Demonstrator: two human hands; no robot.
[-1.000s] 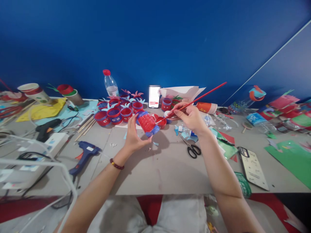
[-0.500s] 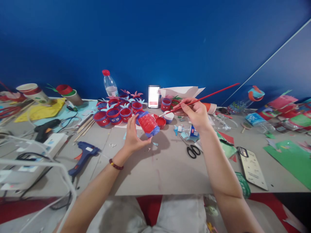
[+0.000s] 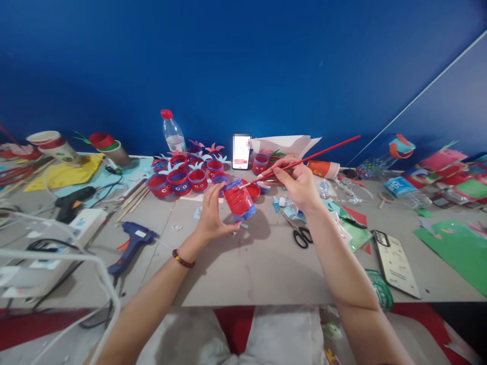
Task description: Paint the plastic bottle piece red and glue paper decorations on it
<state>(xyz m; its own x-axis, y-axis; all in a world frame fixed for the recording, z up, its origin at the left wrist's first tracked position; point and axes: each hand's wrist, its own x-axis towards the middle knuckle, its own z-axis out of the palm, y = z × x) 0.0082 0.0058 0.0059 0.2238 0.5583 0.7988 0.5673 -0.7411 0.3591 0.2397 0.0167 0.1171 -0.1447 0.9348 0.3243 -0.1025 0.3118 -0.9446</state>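
While spread left fingers (image 3: 214, 192) hold a container (image 3: 239, 202), its visible side mostly red but eyeless, right fingers (image 3: 281, 174) pinch a brush (image 3: 323, 151).

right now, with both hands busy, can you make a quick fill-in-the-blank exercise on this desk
1. The left hand grips a container, the right hand a ____-handled brush.
2. The scissors have ____ handles.
3. The glue gun nearest the left hand is ____.
4. The large sheet at the right edge is ____.

Missing words: red; black; blue; green.

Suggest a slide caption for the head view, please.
Left hand holds a ribbed red-blue container; right hand holds a slim red paintbrush to it.
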